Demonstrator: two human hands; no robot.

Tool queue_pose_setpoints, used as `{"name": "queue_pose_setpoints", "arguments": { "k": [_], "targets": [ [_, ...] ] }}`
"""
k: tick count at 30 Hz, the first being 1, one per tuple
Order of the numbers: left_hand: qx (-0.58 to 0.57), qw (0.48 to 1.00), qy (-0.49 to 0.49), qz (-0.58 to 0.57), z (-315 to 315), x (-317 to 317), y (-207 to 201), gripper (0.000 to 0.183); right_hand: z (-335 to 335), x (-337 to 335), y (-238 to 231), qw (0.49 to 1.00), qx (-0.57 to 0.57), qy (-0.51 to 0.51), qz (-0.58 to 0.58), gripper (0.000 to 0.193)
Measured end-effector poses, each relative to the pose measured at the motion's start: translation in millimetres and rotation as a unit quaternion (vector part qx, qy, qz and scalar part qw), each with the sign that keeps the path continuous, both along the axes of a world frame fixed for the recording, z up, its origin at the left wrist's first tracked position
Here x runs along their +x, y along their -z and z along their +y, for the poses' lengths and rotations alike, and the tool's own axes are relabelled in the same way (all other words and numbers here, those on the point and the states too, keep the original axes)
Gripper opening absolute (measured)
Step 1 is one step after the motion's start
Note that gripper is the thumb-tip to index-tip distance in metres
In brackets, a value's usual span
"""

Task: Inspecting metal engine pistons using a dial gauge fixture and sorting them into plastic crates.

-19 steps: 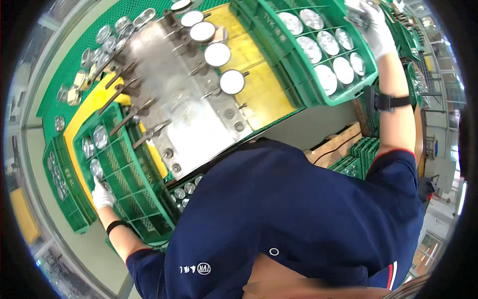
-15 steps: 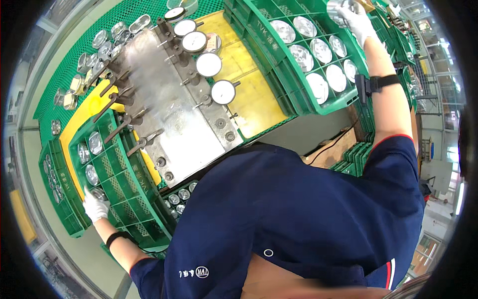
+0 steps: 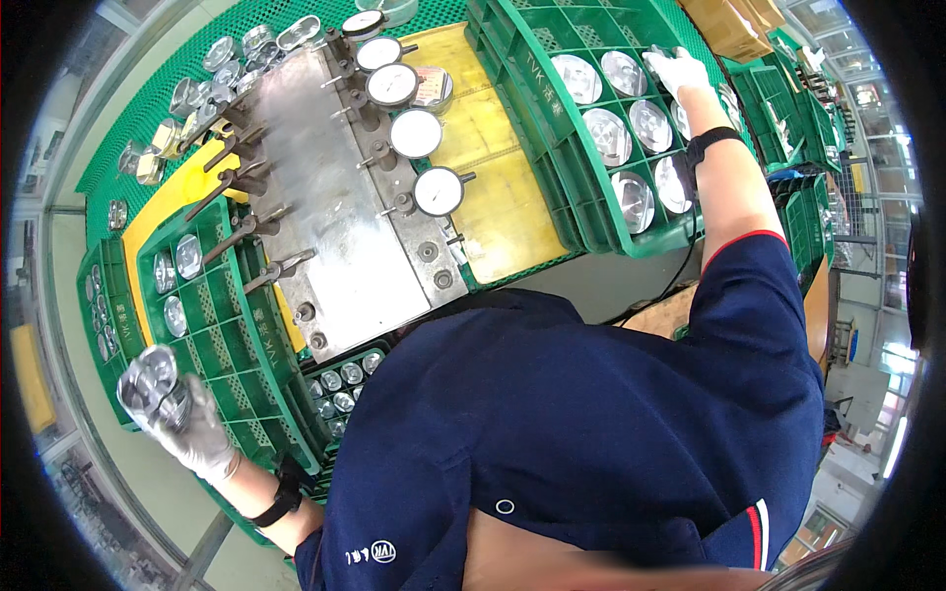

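Observation:
My left hand (image 3: 202, 433), in a white glove, is closed round a shiny metal piston (image 3: 150, 379) and holds it up beside the left green crate (image 3: 232, 345). That crate has a few pistons (image 3: 187, 256) in its far compartments. My right hand (image 3: 680, 74), also gloved, reaches down into a compartment of the right green crate (image 3: 552, 148). Its fingers are bent round the edge of a piston, mostly hidden under the glove. Other pistons (image 3: 623, 74) sit face up in the compartments around it.
Between the crates stands a flat metal fixture (image 3: 345, 246) with a row of dial gauges (image 3: 439, 191) on its right and clamp levers (image 3: 281, 268) on its left. Loose pistons (image 3: 222, 74) stand behind it on green mesh. A cardboard box (image 3: 724, 30) is at the far right.
My left hand has lifted a piston out of the left crate, toward me and outward. My right hand has brought its piston from the far right down into the right crate.

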State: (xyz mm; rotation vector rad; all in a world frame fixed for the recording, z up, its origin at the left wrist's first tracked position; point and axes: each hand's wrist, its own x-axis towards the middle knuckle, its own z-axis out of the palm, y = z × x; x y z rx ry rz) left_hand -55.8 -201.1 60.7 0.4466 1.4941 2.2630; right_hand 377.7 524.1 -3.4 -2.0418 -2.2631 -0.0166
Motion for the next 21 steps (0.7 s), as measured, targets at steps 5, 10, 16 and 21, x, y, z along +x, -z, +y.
{"name": "queue_pose_setpoints", "arguments": {
  "k": [5,10,16,21],
  "targets": [
    [-0.335,0.835,0.077,0.430,82.6,21.1,-20.3,0.069,-37.7,-17.5,-15.6,0.966,-0.104,-0.092,-0.216,0.062],
    [-0.412,0.781,0.116,0.455,139.5,78.4,-17.8,0.079,-81.0,-18.3,-44.3,0.974,-0.091,-0.202,-0.035,0.075],
    [-0.440,0.634,0.216,0.597,183.9,87.1,11.7,0.084,-265.2,-95.0,-103.9,0.828,-0.258,-0.381,0.319,0.052],
    [-0.414,0.633,0.172,0.631,183.4,81.7,29.2,0.086,-361.3,-133.3,-67.4,0.693,-0.515,-0.370,0.342,0.057]
  ]
}}
